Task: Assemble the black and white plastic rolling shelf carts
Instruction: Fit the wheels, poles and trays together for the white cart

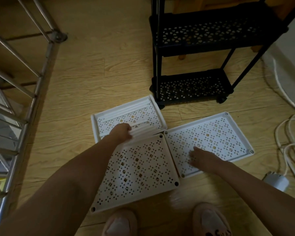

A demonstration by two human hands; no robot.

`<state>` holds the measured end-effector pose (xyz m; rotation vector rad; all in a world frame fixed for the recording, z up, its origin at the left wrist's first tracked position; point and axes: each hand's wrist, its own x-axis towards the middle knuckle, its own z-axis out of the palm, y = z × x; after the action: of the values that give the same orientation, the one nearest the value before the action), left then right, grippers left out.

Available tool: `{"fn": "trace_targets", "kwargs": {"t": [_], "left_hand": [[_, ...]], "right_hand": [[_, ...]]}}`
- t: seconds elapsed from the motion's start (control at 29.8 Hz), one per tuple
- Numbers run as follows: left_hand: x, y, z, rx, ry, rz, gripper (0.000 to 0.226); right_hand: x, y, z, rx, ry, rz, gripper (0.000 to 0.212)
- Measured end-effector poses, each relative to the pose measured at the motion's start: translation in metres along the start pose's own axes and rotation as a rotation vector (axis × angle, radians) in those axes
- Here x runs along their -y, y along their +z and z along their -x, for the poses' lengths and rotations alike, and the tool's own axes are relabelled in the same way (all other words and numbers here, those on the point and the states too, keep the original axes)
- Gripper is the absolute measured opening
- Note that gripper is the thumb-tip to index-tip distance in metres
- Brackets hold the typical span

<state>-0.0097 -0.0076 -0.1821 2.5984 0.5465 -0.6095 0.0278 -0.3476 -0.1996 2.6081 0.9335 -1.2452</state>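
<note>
Three white perforated shelf trays lie on the wooden floor. The near tray (140,174) sits in front of my feet, the right tray (216,133) beside it, and the far tray (150,116) holds several white tubes (126,108). My left hand (120,132) grips a bundle of white tubes (143,130) at the far tray's near edge. My right hand (197,156) rests with spread fingers on the right tray's floor. The assembled black cart (203,53) stands behind the trays.
A metal rack (29,92) rises along the left. White cables (289,142) and a white plug adapter (276,182) lie on the floor at the right. My two slippered feet (165,222) stand at the bottom edge. A white appliance (293,68) is at far right.
</note>
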Motion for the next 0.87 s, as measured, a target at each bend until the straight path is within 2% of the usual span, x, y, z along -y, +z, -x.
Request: {"fn": "trace_targets", "kwargs": {"t": [0.17, 0.37, 0.47, 0.57, 0.64, 0.74, 0.87], "left_hand": [[0.004, 0.009, -0.004, -0.014, -0.001, 0.000, 0.049], [0.008, 0.009, -0.013, 0.025, -0.025, 0.053, 0.031], [0.005, 0.004, -0.007, -0.113, 0.004, 0.133, 0.023], [0.002, -0.008, 0.011, -0.307, 0.084, 0.220, 0.025], [-0.006, -0.024, 0.033, -0.409, 0.127, 0.407, 0.019], [-0.009, -0.050, 0.071, -0.433, 0.112, 0.843, 0.012], [0.011, -0.053, 0.105, -0.566, -0.001, 1.250, 0.033]], "right_hand": [[-0.001, 0.000, 0.001, -0.008, 0.017, -0.012, 0.052], [0.005, -0.006, 0.011, -0.102, -0.018, -0.171, 0.052], [0.015, -0.020, 0.024, -0.222, -0.033, -0.287, 0.049], [0.027, -0.038, 0.032, -0.242, -0.050, -0.260, 0.043], [0.035, -0.049, 0.040, -0.263, -0.084, -0.215, 0.039], [0.050, -0.063, 0.052, -0.240, -0.153, -0.135, 0.038], [0.077, -0.074, 0.048, -0.275, -0.177, -0.049, 0.040]]}}
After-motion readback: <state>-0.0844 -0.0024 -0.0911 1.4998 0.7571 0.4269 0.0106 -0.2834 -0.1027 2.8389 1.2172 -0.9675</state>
